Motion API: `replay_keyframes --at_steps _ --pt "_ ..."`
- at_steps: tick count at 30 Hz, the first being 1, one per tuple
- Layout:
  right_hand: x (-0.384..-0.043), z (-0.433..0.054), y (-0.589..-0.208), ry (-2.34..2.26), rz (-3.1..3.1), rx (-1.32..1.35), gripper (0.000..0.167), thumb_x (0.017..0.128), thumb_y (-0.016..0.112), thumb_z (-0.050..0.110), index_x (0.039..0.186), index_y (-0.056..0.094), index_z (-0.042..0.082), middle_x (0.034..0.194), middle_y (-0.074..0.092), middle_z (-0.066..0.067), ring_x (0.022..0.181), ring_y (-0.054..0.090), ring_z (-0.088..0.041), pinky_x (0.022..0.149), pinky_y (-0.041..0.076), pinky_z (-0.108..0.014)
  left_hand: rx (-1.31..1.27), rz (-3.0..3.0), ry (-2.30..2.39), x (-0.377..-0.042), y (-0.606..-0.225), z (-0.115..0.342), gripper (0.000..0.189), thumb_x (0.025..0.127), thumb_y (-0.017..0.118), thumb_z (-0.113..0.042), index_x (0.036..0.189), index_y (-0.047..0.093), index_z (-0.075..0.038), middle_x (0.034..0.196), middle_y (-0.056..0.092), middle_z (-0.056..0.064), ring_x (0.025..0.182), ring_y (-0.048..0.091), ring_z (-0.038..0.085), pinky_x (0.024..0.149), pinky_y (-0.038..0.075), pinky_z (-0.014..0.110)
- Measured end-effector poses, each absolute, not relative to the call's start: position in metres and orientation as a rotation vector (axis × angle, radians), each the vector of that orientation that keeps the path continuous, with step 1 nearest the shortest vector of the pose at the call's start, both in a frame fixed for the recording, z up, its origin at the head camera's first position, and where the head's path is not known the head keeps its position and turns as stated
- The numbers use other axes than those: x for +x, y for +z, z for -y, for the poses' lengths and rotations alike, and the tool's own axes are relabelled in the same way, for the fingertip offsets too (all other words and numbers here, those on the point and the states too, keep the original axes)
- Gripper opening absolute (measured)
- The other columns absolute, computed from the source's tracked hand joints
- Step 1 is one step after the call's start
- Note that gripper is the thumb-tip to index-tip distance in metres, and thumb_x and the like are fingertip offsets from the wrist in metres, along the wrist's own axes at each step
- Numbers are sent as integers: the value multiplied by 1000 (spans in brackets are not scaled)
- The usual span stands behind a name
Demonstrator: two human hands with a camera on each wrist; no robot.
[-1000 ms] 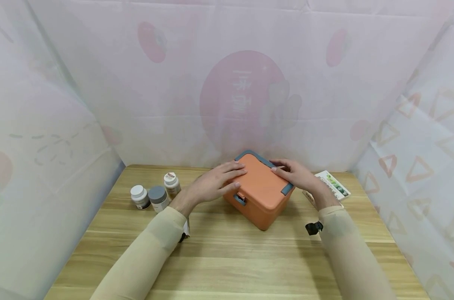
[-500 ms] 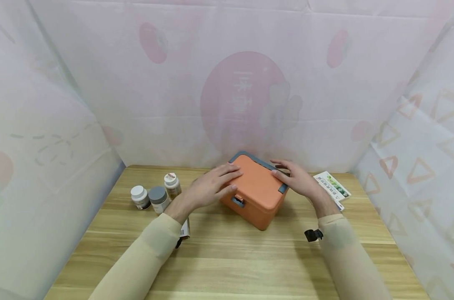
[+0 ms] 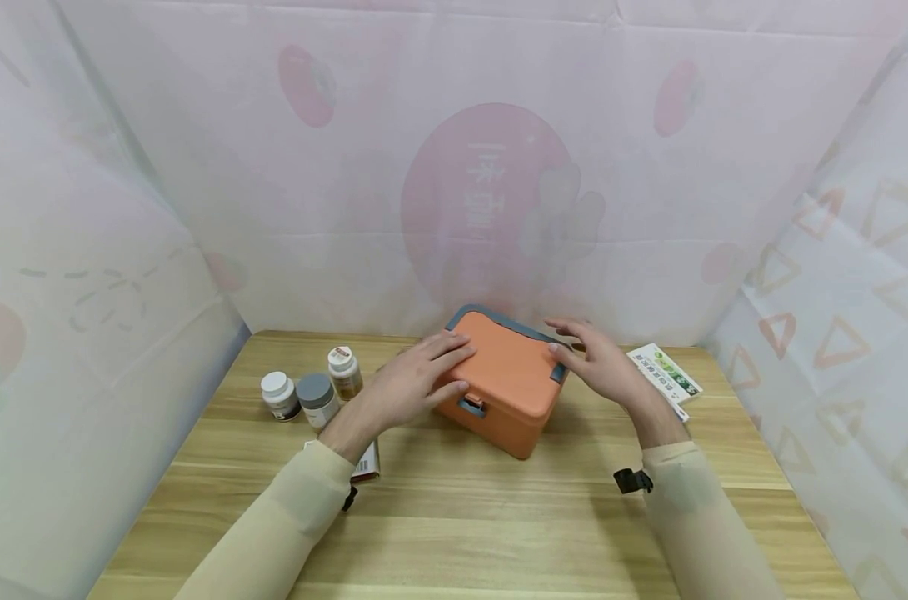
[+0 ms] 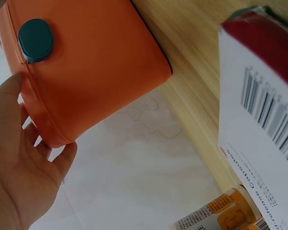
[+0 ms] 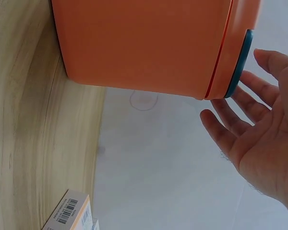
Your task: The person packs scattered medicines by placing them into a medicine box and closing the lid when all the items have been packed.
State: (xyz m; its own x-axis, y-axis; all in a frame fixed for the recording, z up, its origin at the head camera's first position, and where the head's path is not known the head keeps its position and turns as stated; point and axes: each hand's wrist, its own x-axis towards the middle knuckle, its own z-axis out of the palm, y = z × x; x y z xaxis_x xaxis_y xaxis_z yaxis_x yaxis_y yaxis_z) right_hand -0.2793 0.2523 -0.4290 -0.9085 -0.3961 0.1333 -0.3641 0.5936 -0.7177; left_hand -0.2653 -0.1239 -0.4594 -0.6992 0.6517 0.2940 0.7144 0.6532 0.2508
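An orange lidded box (image 3: 510,371) with a blue-grey handle (image 3: 507,322) and front latch (image 3: 471,407) stands at an angle on the table, its lid closed. My left hand (image 3: 412,379) rests over the lid's left corner. In the left wrist view its thumb (image 4: 12,91) touches the lid edge below the latch, and the other fingers spread along the side. My right hand (image 3: 600,362) is at the box's right back corner, fingers loosely spread. The right wrist view shows its fingertips (image 5: 209,120) right by the lid edge and handle.
Left of the box stand a white-capped bottle (image 3: 277,393), a grey-lidded jar (image 3: 316,398) and another bottle (image 3: 344,372). A white carton (image 3: 366,463) lies partly hidden under my left wrist. Medicine boxes (image 3: 666,375) lie at right. Cloth walls (image 3: 334,275) enclose the table (image 3: 454,533).
The box has turned counter-clockwise as seen from above and shifted slightly left, its latch side facing more toward me. My left hand has moved a little left with it.
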Motion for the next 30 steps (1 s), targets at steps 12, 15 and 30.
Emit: replay_keyframes --at_steps 12,15,30 --pt "-257 -242 -427 -1064 -2912 -741 56 121 69 29 172 58 9 179 55 -20 170 49 -47 134 48 -74 -966 2705 -412 -252 -462 122 67 119 67 -54 177 55 -21 184 53 6 175 46 40 127 59 68" --pt "-252 -237 -427 -1050 -2914 -774 56 120 71 26 171 58 5 180 54 -20 171 45 -48 138 42 -75 -931 2712 -397 -249 -462 121 67 120 66 -55 177 55 -21 183 53 5 175 47 39 125 60 68" --pt "-226 -211 -430 -860 -2936 -725 73 118 73 42 175 52 0 193 35 -17 183 24 -48 146 32 -70 -897 2683 -360 -240 -463 117 66 122 62 -53 177 54 -18 183 54 10 172 51 38 129 58 65"
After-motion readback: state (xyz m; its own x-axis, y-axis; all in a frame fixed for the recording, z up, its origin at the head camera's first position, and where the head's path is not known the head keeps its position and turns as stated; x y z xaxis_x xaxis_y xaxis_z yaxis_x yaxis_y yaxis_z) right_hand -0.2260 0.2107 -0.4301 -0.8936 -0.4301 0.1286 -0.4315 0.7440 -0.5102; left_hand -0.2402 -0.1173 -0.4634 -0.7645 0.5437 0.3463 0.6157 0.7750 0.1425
